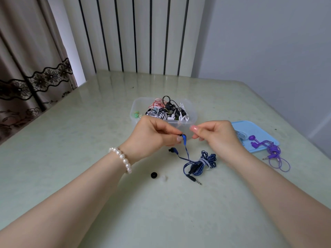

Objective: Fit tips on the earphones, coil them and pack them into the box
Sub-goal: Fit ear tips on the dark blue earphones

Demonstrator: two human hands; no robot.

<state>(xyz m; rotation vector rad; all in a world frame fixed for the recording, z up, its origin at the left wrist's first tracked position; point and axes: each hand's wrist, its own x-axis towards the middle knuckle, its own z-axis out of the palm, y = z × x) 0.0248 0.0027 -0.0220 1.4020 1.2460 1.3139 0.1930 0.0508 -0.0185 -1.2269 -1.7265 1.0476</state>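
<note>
My left hand (154, 135) pinches one blue earbud (183, 137) of the blue earphones just above the table. Their tied cable bundle (200, 164) lies below it on the table, with the second earbud (172, 150) and the jack plug (194, 179) beside it. My right hand (215, 134) hovers close to the held earbud with thumb and finger pinched together; whether a tip sits between them I cannot tell. A black tip (153, 175) and a clear tip (163, 179) lie loose on the table. The clear plastic box (136, 108) behind my hands holds several coiled earphones.
A blue lid (258, 129) lies to the right with purple earphones (268, 149) partly on it and trailing onto the table (71, 140). A curtain hangs at the left and a ribbed panel stands behind the table's far edge.
</note>
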